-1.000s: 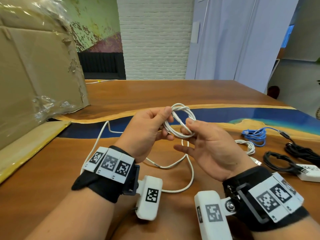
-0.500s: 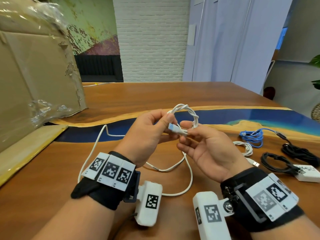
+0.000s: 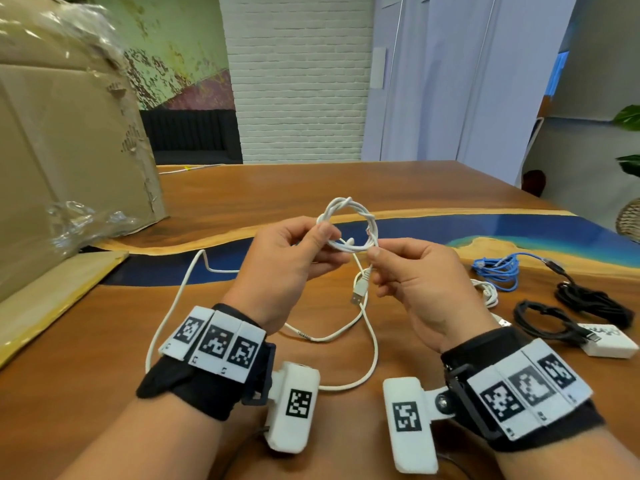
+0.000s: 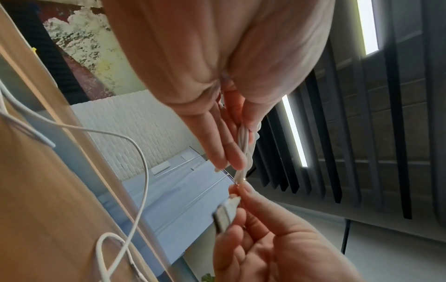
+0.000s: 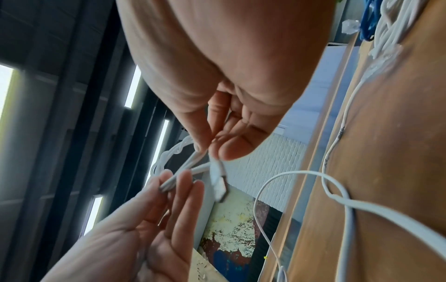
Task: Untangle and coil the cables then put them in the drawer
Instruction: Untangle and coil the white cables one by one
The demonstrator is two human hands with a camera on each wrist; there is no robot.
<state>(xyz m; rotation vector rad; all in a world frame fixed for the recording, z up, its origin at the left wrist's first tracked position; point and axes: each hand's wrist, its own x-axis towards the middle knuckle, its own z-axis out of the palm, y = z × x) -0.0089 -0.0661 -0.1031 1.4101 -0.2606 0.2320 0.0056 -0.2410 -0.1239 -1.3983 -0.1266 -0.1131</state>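
A small white cable coil [image 3: 348, 221] is held up over the wooden table [image 3: 104, 341]. My left hand [image 3: 323, 237] pinches the coil's left side between thumb and fingers. My right hand [image 3: 375, 254] pinches the cable at the coil's lower right, and the USB plug [image 3: 358, 294] hangs just below it. The left wrist view has the coil [image 4: 243, 141] in my left fingers and the plug [image 4: 226, 213] by my right hand. From the right wrist I see the coil [image 5: 173, 156] and the plug [image 5: 220, 188]. No drawer is in view.
A long white cable [image 3: 372, 355] lies loose on the table under my hands. To the right lie a blue cable [image 3: 498, 268], a small white coil [image 3: 488, 292], two black cables [image 3: 540, 317] and a white charger [image 3: 609, 341]. A cardboard box [image 3: 69, 150] stands at the left.
The plug end, which my right hand held at the coil, has come through and now hangs below my right fingers. Both hands have kept hold of the coil.
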